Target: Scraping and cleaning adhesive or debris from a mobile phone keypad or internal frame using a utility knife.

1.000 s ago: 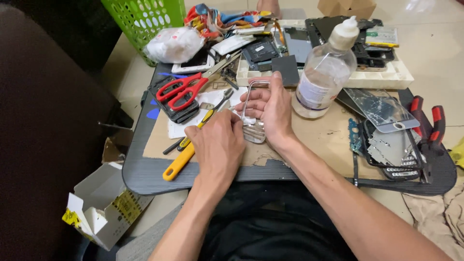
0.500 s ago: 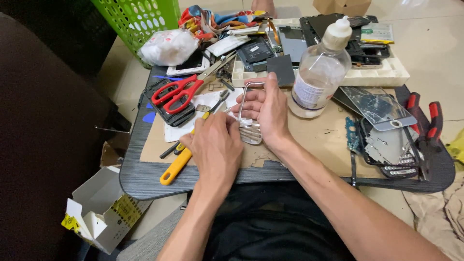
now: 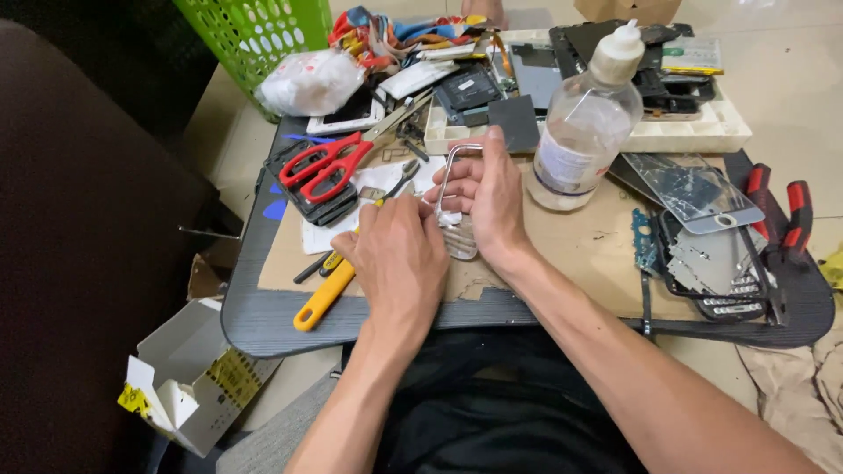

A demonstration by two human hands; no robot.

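Note:
Both hands meet over a thin clear phone glass panel [image 3: 460, 235] lying on brown cardboard [image 3: 580, 254] on a dark lap tray [image 3: 263, 325]. My right hand [image 3: 488, 197] curls around the panel's right edge and grips it. My left hand [image 3: 397, 254] rests palm down at the panel's left side, fingertips pressed against it; whether they pinch something is hidden. A yellow-handled tool [image 3: 327, 294] lies just left of my left hand. A clear plastic bottle [image 3: 578, 132] with a white cap stands right of my right hand.
Red-handled scissors [image 3: 327, 162] lie on a black part at the left. A white tray [image 3: 694, 132] of phone parts sits at the back. A cracked glass screen [image 3: 698, 189], metal frames and red-handled pliers [image 3: 781, 215] lie at right. Green basket [image 3: 255, 35] and open cardboard box [image 3: 189, 377] stand off the tray.
Both hands stay on the glass panel in nearly the same pose. The camera has shifted slightly; the hands' grip looks the same.

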